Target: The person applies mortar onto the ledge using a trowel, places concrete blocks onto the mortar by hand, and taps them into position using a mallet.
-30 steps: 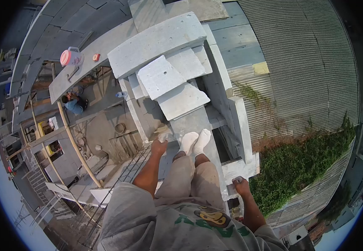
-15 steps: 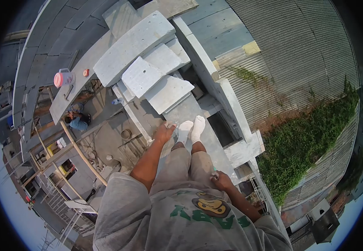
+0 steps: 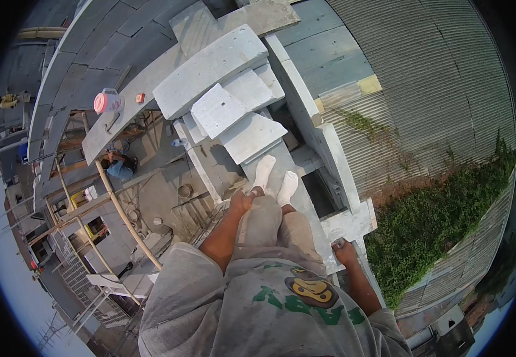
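Observation:
My left hand (image 3: 243, 201) is beside my left shin, its fingers curled; anything inside them is too small to make out. Out to the right, my right hand (image 3: 344, 253) is closed near the pale ledge (image 3: 350, 221), its contents hidden. My feet in white socks (image 3: 263, 171) stand on a grey panel (image 3: 305, 215), the left one ahead. In front of them lies a stack of light grey blocks: a tapered slab (image 3: 253, 137) nearest, a block with a small hole (image 3: 218, 111) behind it, and a long block (image 3: 210, 70) across the back.
An open drop with bamboo poles (image 3: 121, 208) lies left, where a person in blue (image 3: 120, 168) sits below. A pink-lidded jug (image 3: 108, 101), a hammer (image 3: 113, 122) and a small red box (image 3: 141, 97) rest on a plank. Corrugated roofing (image 3: 424, 77) and vines (image 3: 442, 220) lie right.
I have stepped forward with my left foot. My right hand has swung outward to the right, away from my thigh. My left hand now sits closer to my shin.

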Available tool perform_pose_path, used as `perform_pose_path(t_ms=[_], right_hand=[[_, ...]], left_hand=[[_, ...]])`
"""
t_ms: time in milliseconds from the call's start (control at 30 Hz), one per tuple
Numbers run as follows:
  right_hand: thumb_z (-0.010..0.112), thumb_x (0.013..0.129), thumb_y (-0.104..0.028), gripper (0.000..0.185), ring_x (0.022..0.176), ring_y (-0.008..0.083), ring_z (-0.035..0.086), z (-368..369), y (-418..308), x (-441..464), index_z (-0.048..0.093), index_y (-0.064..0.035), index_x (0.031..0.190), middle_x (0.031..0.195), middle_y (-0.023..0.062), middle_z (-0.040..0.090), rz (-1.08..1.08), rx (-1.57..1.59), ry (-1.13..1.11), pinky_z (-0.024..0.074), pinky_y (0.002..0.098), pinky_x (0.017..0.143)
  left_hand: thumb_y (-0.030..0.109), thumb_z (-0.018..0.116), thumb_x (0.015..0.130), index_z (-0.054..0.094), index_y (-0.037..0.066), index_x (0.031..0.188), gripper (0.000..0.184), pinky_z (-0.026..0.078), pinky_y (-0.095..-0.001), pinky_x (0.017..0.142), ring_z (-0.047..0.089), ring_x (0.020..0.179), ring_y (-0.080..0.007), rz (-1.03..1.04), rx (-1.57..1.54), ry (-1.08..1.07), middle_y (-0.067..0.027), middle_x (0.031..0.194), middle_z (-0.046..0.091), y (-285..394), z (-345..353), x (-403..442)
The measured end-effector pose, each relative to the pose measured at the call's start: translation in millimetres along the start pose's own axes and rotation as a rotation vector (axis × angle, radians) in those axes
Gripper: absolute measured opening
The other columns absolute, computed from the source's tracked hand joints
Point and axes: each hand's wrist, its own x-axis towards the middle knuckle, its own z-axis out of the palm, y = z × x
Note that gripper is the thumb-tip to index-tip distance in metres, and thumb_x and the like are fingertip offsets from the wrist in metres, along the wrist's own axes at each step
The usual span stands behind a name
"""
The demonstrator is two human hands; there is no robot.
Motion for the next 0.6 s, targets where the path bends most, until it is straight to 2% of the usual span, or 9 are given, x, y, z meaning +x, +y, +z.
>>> perform_pose_path(t_ms=[33, 133, 167, 200, 267, 333, 500, 533, 600], right_hand=[[0.062, 0.081, -0.033, 0.032, 0.089, 0.0394, 0.064, -3, -3, -1, 0.064, -0.0033, 0.094, 0.09, 0.0227, 0.066, 0.011, -0.007, -0.008, 0.0486, 0.0439, 0.079], [0.062, 0.081, -0.034, 0.032, 0.087, 0.036, 0.065, 14, -7, 3, 0.065, -0.0048, 0.094, 0.087, 0.0216, 0.066, -0.018, 0.036, -0.022, 0.0493, 0.0422, 0.079], [0.061, 0.082, -0.036, 0.033, 0.088, 0.0366, 0.064, 15, -23, -2, 0.064, -0.0048, 0.094, 0.088, 0.0214, 0.066, 0.021, 0.09, -0.049, 0.0491, 0.0429, 0.079], [0.059, 0.083, -0.035, 0.033, 0.089, 0.0383, 0.063, 18, -35, -5, 0.063, -0.0047, 0.096, 0.089, 0.0214, 0.066, 0.017, 0.076, -0.078, 0.049, 0.0444, 0.079], [0.056, 0.083, -0.033, 0.035, 0.09, 0.0396, 0.062, 44, -49, -5, 0.06, -0.0039, 0.101, 0.091, 0.0221, 0.065, 0.012, 0.03, -0.065, 0.0489, 0.046, 0.081], [0.053, 0.083, -0.032, 0.043, 0.094, 0.0389, 0.061, 63, -72, -1, 0.058, 0.0018, 0.108, 0.095, 0.0251, 0.064, 0.013, 0.026, -0.135, 0.0491, 0.045, 0.083], [0.053, 0.083, -0.035, 0.055, 0.104, 0.0383, 0.058, 93, -128, -14, 0.053, 0.0009, 0.125, 0.11, 0.0262, 0.061, 0.015, 0.192, -0.186, 0.0452, 0.0437, 0.093], [0.052, 0.083, -0.035, 0.056, 0.106, 0.0382, 0.058, 95, -135, -15, 0.052, 0.0006, 0.125, 0.113, 0.0265, 0.059, 0.039, 0.232, -0.203, 0.0442, 0.0434, 0.094], [0.052, 0.083, -0.036, 0.057, 0.111, 0.0381, 0.056, 98, -141, -18, 0.051, 0.0001, 0.127, 0.119, 0.0269, 0.057, 0.094, 0.309, -0.233, 0.0422, 0.0427, 0.098]], left_hand=[[0.04, 0.061, 0.084, 0.065, -0.001, 0.105, 0.046, 0.047, -0.0362, 0.083, 0.064, 0.095, -0.0325, 0.057, -0.01, -0.01, -0.0205, 0.1, 0.067, 7, -17, 1], [0.032, 0.062, 0.086, 0.064, 0.0, 0.107, 0.038, 0.047, -0.0357, 0.083, 0.064, 0.094, -0.0293, -0.091, -0.43, 0.086, -0.0193, 0.1, 0.067, 18, -41, 17], [0.029, 0.065, 0.085, 0.063, -0.002, 0.106, 0.037, 0.047, -0.0345, 0.08, 0.062, 0.088, -0.0254, -0.049, -0.398, 0.026, -0.0157, 0.097, 0.067, 23, -58, 23], [0.029, 0.064, 0.087, 0.062, -0.004, 0.107, 0.039, 0.046, -0.0343, 0.079, 0.06, 0.085, -0.0244, -0.038, -0.434, 0.002, -0.0131, 0.096, 0.067, -17, -43, 56], [0.025, 0.063, 0.089, 0.062, -0.003, 0.106, 0.032, 0.046, -0.029, 0.076, 0.057, 0.085, -0.0148, -0.042, -0.577, -0.132, -0.0045, 0.094, 0.063, -10, -66, 75], [0.025, 0.066, 0.088, 0.063, 0.0, 0.106, 0.031, 0.045, -0.0256, 0.075, 0.054, 0.082, -0.0109, -0.07, -0.538, -0.204, -0.001, 0.092, 0.061, -14, -83, 96], [0.028, 0.066, 0.088, 0.062, 0.001, 0.101, 0.029, 0.044, -0.0255, 0.073, 0.053, 0.08, -0.0107, -0.069, -0.31, -0.349, -0.0006, 0.09, 0.059, -18, -119, 143], [0.028, 0.065, 0.089, 0.062, 0.004, 0.097, 0.026, 0.041, -0.0235, 0.066, 0.05, 0.076, -0.0086, 0.031, -0.325, -0.327, 0.0007, 0.086, 0.058, -14, -122, 145], [0.029, 0.065, 0.089, 0.062, 0.005, 0.096, 0.024, 0.038, -0.0219, 0.061, 0.048, 0.072, -0.0069, 0.054, -0.345, -0.397, 0.0023, 0.084, 0.057, 1, -129, 153]])
